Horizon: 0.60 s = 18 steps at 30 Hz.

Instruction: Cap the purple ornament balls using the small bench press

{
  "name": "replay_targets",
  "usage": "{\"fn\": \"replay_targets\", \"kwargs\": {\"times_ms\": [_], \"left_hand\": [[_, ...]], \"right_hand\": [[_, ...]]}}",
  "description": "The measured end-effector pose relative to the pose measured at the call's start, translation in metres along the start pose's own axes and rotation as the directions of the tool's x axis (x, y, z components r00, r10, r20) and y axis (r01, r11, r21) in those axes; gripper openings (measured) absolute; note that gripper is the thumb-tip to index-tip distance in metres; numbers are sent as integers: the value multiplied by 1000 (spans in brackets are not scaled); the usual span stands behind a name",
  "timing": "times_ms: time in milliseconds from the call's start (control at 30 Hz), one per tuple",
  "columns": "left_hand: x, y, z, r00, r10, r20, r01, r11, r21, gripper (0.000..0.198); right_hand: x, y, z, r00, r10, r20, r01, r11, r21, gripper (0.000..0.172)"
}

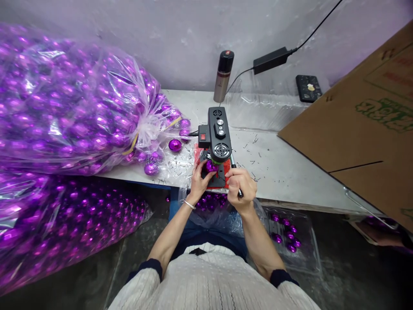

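Note:
A small black bench machine [218, 129] with a red switch box and a red base stands at the table's front edge. Under its head, my left hand [199, 181] pinches a shiny purple ball [211, 166] between thumb and fingers. On the machine's right side, my right hand [241, 186] is wrapped round the black grip of its lever [240, 193]. One loose purple ball [174, 145] lies on the table to the left of the machine. More purple balls [211, 201] rest in clear plastic on my lap.
Big clear bags of purple balls [80, 112] fill the left side. Behind the machine are a spray can [223, 76] and a power adapter [270, 60]. At right are a phone [309, 88], a cardboard box [355, 125] and, lower, a clear tray [314, 245] with several balls.

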State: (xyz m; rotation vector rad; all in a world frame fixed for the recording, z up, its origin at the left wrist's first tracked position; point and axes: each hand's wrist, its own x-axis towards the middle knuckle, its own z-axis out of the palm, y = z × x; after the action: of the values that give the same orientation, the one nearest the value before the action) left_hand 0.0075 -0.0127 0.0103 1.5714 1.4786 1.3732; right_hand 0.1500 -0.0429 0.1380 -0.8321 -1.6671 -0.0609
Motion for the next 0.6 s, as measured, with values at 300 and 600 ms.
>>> {"fn": "replay_targets", "kwargs": {"times_ms": [300,600], "left_hand": [[2,-6,-9,976,170,134,-177,983,42,60],[0,-5,-7,975,189,116,-194,980,38,59]], "right_hand": [[-3,0,-2,1000,9,12,-9,1000,-16,19],[-34,18,13,998,-35,-52,36,999,24,23]]}}
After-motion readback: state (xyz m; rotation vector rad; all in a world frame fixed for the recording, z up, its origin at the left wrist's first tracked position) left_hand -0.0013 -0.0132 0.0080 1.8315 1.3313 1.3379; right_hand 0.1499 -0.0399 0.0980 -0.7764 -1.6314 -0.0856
